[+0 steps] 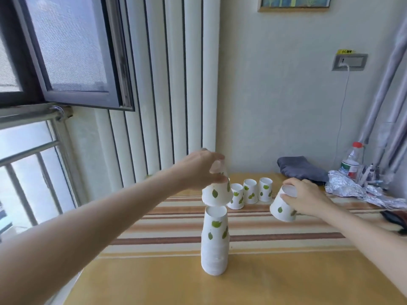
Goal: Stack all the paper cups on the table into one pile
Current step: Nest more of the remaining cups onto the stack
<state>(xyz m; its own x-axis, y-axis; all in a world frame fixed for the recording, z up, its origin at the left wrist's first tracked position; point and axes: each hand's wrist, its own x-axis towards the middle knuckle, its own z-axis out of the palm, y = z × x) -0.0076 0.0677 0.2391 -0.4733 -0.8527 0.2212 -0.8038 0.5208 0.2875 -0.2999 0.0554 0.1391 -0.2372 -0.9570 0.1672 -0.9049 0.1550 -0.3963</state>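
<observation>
A pile of upside-down white paper cups with green leaf prints [214, 241] stands on the table near its middle. My left hand [198, 168] holds one upside-down cup [217, 194] by its base, just above the top of the pile and not touching it. My right hand [306, 197] grips another upside-down cup [283, 209] by its base; that cup is tilted, its rim at or just off the cloth to the right of the pile. Three more upside-down cups [250, 191] stand in a row behind the pile.
The table wears a yellow cloth with brown stripes [286, 238]. At the back right lie a grey bundle [301, 169], crumpled foil [352, 188] and a plastic bottle [352, 161]. A dark object [394, 217] sits at the right edge. A window and a ribbed white radiator are to the left.
</observation>
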